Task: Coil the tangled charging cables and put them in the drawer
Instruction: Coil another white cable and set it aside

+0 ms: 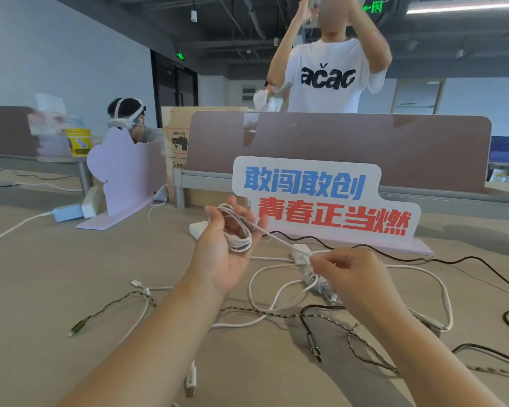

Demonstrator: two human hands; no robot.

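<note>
The left hand (218, 259) is raised palm-up above the middle of the desk (56, 274), its fingers curled round a small coil of white charging cable (239, 235) looped over them. A taut strand of that cable runs from the coil to the right hand (353, 274), which pinches it between thumb and forefinger, the other fingers tucked in. Below both hands the rest lie tangled on the desk: a white cable (423, 270) in wide loops, a braided cable (112, 306) trailing toward the left edge, and a black cable (482, 259) snaking toward the right edge. A white USB plug (191, 380) lies by the near edge. A lettered sign (323, 201) stands toward the far edge.
</note>
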